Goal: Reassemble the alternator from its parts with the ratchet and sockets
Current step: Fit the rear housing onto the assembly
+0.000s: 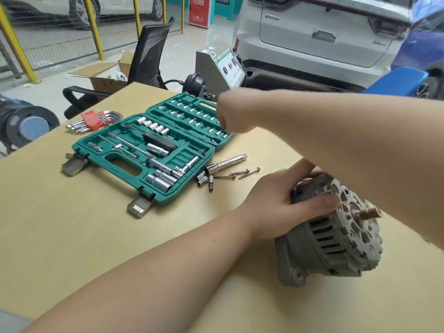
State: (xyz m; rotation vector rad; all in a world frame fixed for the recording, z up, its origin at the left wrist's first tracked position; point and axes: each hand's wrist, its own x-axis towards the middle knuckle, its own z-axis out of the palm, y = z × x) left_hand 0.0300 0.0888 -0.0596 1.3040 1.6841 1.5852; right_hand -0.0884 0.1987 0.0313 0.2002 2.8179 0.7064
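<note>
The grey alternator [336, 239] lies on its side at the right of the table, its shaft [367, 213] pointing right. My left hand [283, 203] grips its upper edge, thumb pressed on the slotted end cover. My right hand [231, 115] is stretched out above the lid of the open green socket case [144, 150]; it is blurred, its fingers point down and away, and whether it holds anything is hidden. The ratchet [225, 164] lies on the table beside the case, with loose sockets [203, 179] and long bolts [247, 173] next to it.
A red hex key set [93, 121] lies behind the case on the left. A black part [195, 85] sits at the far table edge. An office chair [146, 56], a cardboard box, a grey machine and a white car stand beyond the table.
</note>
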